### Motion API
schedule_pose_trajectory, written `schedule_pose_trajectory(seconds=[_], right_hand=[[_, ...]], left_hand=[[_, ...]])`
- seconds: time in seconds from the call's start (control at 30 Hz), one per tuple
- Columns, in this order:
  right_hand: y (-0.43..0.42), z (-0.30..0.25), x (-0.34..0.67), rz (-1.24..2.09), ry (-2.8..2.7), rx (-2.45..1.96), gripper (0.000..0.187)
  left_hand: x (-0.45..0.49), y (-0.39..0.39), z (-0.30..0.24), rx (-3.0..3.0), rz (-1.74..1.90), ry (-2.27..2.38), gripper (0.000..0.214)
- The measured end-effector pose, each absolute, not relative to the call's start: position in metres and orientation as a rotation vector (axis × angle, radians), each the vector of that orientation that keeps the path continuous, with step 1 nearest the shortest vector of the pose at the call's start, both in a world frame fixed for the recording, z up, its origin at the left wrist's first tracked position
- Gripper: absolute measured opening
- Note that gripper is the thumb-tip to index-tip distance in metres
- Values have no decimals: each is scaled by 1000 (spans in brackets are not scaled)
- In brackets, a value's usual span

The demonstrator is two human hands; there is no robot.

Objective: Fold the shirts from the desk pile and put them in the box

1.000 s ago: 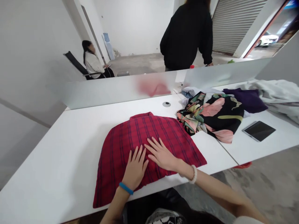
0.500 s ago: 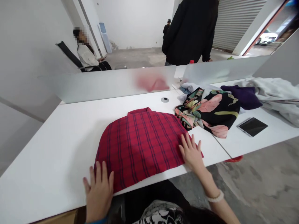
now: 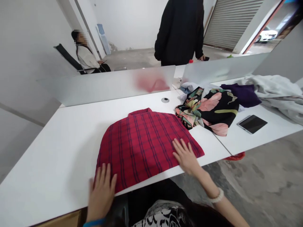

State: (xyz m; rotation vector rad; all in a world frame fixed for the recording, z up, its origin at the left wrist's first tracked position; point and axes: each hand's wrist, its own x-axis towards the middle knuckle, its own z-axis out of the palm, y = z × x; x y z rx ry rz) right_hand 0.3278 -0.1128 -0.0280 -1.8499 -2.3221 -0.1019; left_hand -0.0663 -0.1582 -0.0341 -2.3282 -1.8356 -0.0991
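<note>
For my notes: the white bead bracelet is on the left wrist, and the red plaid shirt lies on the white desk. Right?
No: the white bead bracelet is on the right wrist, as the head view shows; the red plaid shirt does lie on the white desk.

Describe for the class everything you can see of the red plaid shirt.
The red plaid shirt has dark navy checks and looks like soft woven cloth. It lies flat on the white table, collar pointing away from the person, hem spreading wide. The left hand touches its near corner; the right hand rests on its right edge.
</note>
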Motion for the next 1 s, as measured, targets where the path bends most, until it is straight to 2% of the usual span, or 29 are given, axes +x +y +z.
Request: schedule_pose_trajectory(seconds=[0.07, 0.17, 0.33, 0.47, 0.67, 0.9, 1.0], right_hand=[[-107, -18, 356, -162, -2204, -2020, 54], [-81, 16, 355, -218, -2185, -2019, 56], [-13, 58, 268, -145, -2470, -1465, 61], [26, 32, 208, 13, -2588, -1177, 53], [53, -10, 213, 81, -2567, -1378, 53], [76, -9, 323, 5, -2421, -1889, 54], [76, -3, 331, -18, -2305, -2038, 56]], left_hand=[[-89, -158, -30, -2188, -85, -1968, 51], [-66, -130, -8, -1982, -236, -2109, 55], [41, -43, 30, -2298, -425, -1861, 56], [74, 0, 18, -2456, -428, -1758, 54], [36, 14, -10, -2468, -329, -1861, 55], [-59, 5, -2, -2079, -177, -2449, 58], [-66, 3, 2, -1981, -168, -2507, 59]])
